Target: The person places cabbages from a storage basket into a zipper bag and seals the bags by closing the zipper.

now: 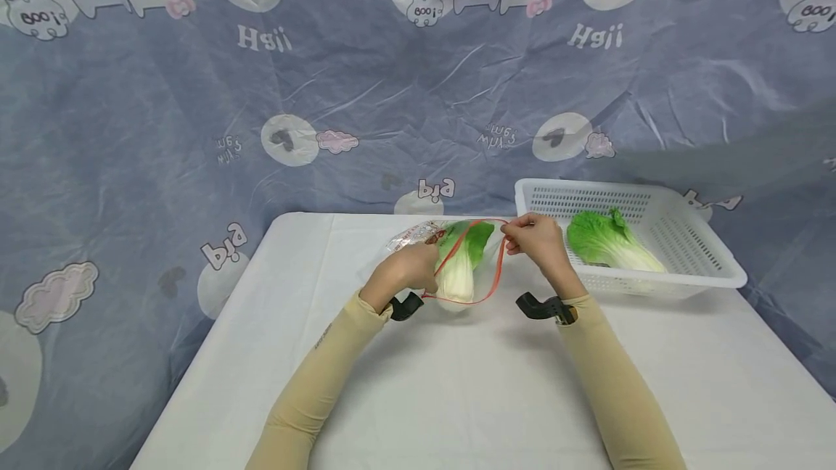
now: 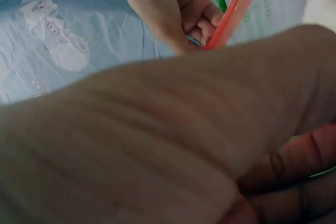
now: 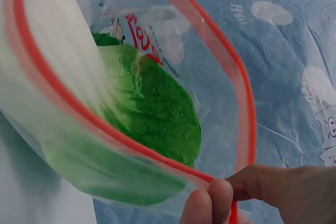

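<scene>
A clear zip bag (image 3: 220, 98) with a red zip edge stands with its mouth spread wide, as the right wrist view shows. Inside it lies a napa cabbage leaf (image 1: 455, 278), white stalk toward the person and green part away. My right hand (image 1: 537, 239) pinches one end of the red edge between thumb and fingers. At the opposite end of the mouth, my left hand (image 1: 408, 267) grips the bag with curled fingers; its fingertips are partly hidden in the head view, and its wrist fills much of the left wrist view.
On the right of the white table (image 1: 405, 397) stands a white perforated basket (image 1: 692, 220). It holds another cabbage leaf (image 1: 610, 241). A patterned blue-grey curtain (image 1: 366, 78) hangs behind the table. Each wrist carries a black mount.
</scene>
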A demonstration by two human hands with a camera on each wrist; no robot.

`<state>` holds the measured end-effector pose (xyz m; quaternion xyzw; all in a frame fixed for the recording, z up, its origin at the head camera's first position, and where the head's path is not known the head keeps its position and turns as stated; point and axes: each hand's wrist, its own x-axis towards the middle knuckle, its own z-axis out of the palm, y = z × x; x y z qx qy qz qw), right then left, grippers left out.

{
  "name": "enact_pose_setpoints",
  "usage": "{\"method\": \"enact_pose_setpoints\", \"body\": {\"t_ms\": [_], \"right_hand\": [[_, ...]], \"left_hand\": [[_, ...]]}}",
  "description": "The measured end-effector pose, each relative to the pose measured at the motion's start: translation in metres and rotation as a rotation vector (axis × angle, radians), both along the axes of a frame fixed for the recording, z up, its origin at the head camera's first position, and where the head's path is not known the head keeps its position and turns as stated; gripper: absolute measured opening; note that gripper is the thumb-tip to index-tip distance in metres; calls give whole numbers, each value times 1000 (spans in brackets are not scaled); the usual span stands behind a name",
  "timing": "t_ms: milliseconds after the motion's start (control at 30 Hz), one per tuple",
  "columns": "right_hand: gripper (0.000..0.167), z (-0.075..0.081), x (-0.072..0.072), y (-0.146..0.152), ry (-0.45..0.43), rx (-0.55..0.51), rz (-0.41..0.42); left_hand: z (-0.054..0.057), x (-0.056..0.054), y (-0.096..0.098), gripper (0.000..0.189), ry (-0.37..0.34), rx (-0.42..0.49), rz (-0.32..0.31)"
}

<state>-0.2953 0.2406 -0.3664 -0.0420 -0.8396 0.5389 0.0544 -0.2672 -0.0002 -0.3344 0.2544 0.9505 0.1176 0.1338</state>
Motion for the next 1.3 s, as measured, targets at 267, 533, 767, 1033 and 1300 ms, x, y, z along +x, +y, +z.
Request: {"method": "enact_pose_setpoints", "body": {"t_ms": [267, 533, 767, 1033, 1300], "right_hand": [[25, 8, 3, 6, 16, 36, 16], [26, 27, 13, 3, 134, 3, -4], [23, 45, 19, -4, 188, 8, -43], [21, 65, 18, -15, 193, 47, -48], [25, 81, 19, -21, 190, 69, 0]], "left_hand": [[7, -11, -15, 44, 179, 46, 110], [18, -17, -29, 19, 370, 482, 256], [24, -21, -32, 6, 392, 756, 282], [26, -18, -34, 8, 402, 932, 260], [30, -15, -36, 9, 378, 1011, 265]]}}
